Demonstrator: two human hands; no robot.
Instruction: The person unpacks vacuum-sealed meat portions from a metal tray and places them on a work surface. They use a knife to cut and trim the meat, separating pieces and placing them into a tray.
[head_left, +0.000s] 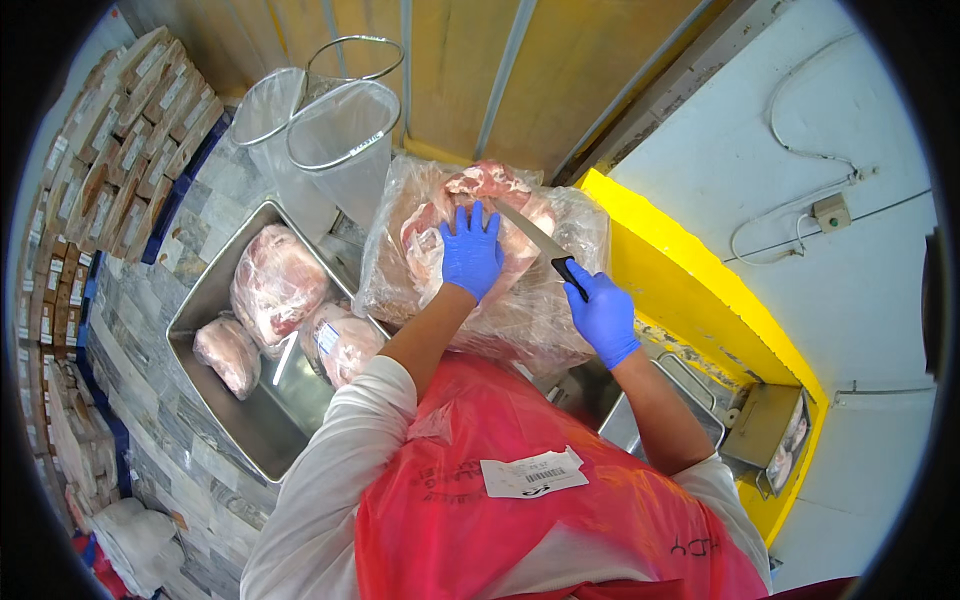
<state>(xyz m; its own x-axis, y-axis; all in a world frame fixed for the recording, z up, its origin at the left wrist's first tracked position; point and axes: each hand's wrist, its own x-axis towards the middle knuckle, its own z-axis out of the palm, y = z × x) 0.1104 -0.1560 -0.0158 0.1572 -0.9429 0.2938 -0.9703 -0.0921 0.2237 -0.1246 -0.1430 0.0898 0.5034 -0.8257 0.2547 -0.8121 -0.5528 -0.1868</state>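
Observation:
My left hand (472,252), in a blue glove, lies flat with fingers spread on a large piece of raw meat (487,180). The meat rests in crumpled clear plastic wrapping (385,260). My right hand (603,315), also gloved in blue, is closed round the black handle of a knife (535,236). The knife's long blade points up and left across the meat, its tip close to my left fingertips. Whether the edge has gone into the meat I cannot tell.
To the left, a deep steel tub (262,440) holds several wrapped meat pieces (278,285). Beyond it, clear bags (345,140) hang from metal rings. Stacked boxes (130,150) stand far left on blue pallets. A yellow ledge (700,290) runs along the right, near a steel container (765,430).

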